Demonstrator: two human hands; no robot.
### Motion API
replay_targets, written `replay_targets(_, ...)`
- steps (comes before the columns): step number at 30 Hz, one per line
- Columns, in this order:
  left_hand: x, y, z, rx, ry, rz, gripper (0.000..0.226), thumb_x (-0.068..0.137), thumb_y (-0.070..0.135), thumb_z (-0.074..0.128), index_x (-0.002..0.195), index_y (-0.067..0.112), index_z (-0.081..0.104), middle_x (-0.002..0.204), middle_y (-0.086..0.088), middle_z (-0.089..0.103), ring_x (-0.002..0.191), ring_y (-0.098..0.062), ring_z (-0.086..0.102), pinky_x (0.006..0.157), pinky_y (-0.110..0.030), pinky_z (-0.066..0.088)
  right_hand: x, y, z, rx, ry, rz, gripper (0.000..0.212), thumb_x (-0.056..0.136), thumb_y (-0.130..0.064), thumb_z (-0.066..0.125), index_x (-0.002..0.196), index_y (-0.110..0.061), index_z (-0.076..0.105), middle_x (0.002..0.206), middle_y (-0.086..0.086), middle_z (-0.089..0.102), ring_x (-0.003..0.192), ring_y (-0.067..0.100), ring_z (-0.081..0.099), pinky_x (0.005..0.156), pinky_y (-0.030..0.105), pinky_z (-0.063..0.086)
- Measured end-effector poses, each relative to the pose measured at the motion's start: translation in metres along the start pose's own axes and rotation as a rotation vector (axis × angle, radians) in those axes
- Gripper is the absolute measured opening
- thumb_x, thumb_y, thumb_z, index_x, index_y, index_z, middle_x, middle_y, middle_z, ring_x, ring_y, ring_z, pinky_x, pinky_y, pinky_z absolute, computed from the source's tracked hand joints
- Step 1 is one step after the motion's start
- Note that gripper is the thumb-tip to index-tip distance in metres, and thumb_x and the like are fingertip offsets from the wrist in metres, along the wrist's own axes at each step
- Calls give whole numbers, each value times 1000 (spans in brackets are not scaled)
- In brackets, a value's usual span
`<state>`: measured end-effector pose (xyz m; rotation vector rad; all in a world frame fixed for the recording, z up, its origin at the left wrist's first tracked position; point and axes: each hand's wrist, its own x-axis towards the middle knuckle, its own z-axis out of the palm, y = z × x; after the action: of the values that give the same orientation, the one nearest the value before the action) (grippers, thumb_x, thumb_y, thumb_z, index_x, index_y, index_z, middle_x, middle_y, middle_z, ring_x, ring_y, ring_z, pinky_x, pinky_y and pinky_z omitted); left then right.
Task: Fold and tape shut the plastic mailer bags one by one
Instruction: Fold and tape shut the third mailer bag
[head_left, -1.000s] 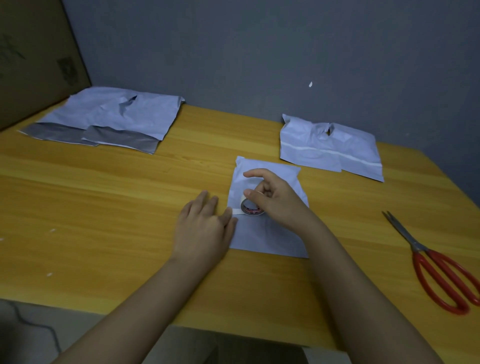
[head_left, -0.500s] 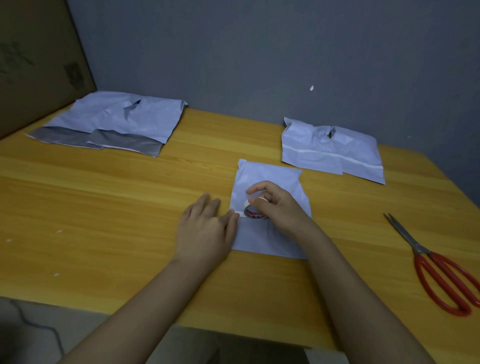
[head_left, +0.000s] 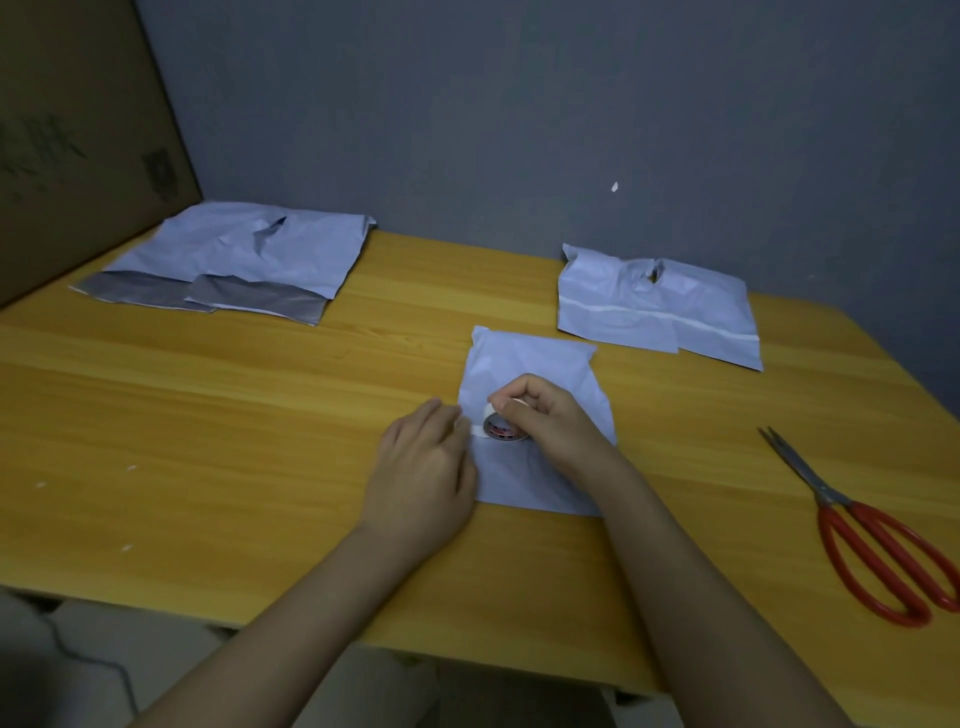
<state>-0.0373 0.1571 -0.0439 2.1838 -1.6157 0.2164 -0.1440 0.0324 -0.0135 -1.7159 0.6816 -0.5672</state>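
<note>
At frame center on the bench (head_left: 260, 415), the folded mailer bag (head_left: 535, 364) lies long axis running up-frame, the left hand (head_left: 423, 467) pressing its left edge flat-fingered while the right hand (head_left: 545, 418) grips a tape roll (head_left: 500, 428) on it.

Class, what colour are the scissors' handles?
Red, on the scissors at the table's right; head view.

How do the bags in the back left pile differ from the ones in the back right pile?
The left pile has dark grey flaps folded out along its near edge; the right pile shows a white strip across instead. The left pile lies by the cardboard, the right pile nearer the scissors. Both hold crumpled pale bags lying flat, untouched.
</note>
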Motion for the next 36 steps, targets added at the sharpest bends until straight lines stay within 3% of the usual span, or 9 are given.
replay_targets(2, -1, 4, 2, 55, -31, 27, 50, 85, 31, 34, 110, 4, 68, 117, -9, 66, 117, -28, 58, 97, -38, 35, 0, -1, 0, 5, 0, -4, 13, 92, -12, 59, 81, -17, 60, 62, -12, 55, 61, 0, 51, 64, 14, 42)
replay_targets(6, -2, 7, 3, 138, -84, 52, 54, 87, 35, 32, 113, 5, 68, 121, -8, 66, 119, -24, 57, 101, -45, 41, -1, -1, -1, 6, -2, -2, 12, 92, -12, 59, 82, -16, 60, 65, -9, 55, 62, 1, 52, 63, 13, 42)
replay_targets(10, -1, 7, 2, 151, -95, 98, 56, 88, 36, 30, 118, 3, 65, 125, -10, 63, 123, -24, 54, 108, -42, 23, 0, 1, -1, -2, -5, 0, 12, 92, -13, 60, 81, -18, 60, 60, -16, 58, 60, -4, 53, 62, 12, 42)
replay_targets(17, -1, 15, -6, 125, -273, 28, 92, 74, 49, -16, 150, 13, 22, 157, -1, 20, 146, -11, 7, 116, -41, -7, 0, 1, -2, -16, 3, 1, 13, 92, -13, 60, 80, -18, 61, 60, -15, 56, 60, -2, 52, 63, 15, 43)
replay_targets(20, -2, 14, -5, 63, -283, -9, 85, 80, 50, -12, 151, 14, 20, 158, 0, 15, 146, -10, 4, 115, -41, -9, 0, 1, -2, -20, 2, 3, 8, 92, -16, 61, 84, -17, 63, 63, -10, 56, 64, 4, 53, 66, 18, 45)
replay_targets(23, -3, 15, -5, 49, -300, -33, 78, 84, 50, -5, 151, 17, 17, 159, 2, 10, 146, -8, 1, 115, -41, -11, 0, 2, -5, -5, 18, -4, 3, 91, -17, 63, 88, -18, 62, 69, 12, 49, 68, 17, 53, 69, 28, 44)
replay_targets(26, -4, 15, -3, 49, -310, -44, 76, 85, 49, -3, 152, 17, 14, 160, 2, 7, 146, -9, -1, 115, -41, -11, 1, 2, -6, -9, 44, -16, 7, 89, -16, 65, 85, -16, 60, 61, 10, 48, 66, 22, 50, 67, 33, 42)
replay_targets(32, -5, 16, -3, 52, -316, -58, 74, 85, 48, 0, 152, 17, 9, 160, 3, 2, 146, -9, -6, 115, -42, -10, 4, 5, -2, 25, 133, -55, 14, 87, -13, 68, 77, -15, 57, 63, 0, 52, 58, 8, 51, 58, 21, 43)
replay_targets(36, -6, 16, -2, 56, -313, -57, 74, 86, 49, 2, 152, 18, 9, 160, 3, 2, 146, -10, -6, 115, -42, -10, 5, 12, 2, 12, 170, -126, 16, 88, -12, 67, 78, -16, 55, 65, 8, 50, 63, 23, 48, 60, 34, 41)
